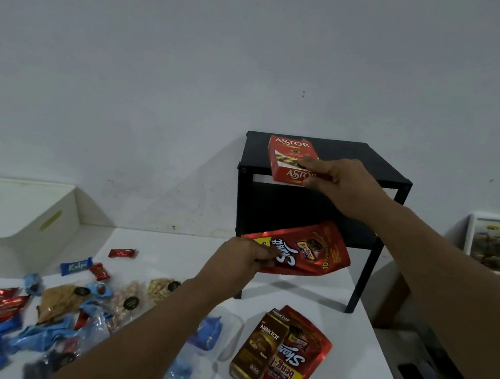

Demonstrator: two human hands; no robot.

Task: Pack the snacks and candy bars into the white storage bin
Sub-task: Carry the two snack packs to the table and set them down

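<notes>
Far left on the white table (339, 299), against the wall, sits the white bin (13, 215); its inside cannot be seen from here, so whether anything is packed yet cannot be told. Most of the work looks undone. Loose candy bars (4, 303), nut packs (129, 300) and blue wrappers (32, 337) lie scattered over the near left of the table. A brown Nextar box (258, 349) lies on a red pouch (303, 355) near the right edge.

Two items are in hand, well apart from the bin. The left hand (242, 260) reaches forward and pinches the corner of a second red pouch (304, 250), thumb on top and fingers curled beneath, holding it off the table in front of the black shelf (319, 205). The right hand (336, 178) stretches farther, to the shelf's top, where its fingers, held close together, lie across the lower part of the red Astor box (290, 159); whether they truly clasp it, I cannot tell.
</notes>
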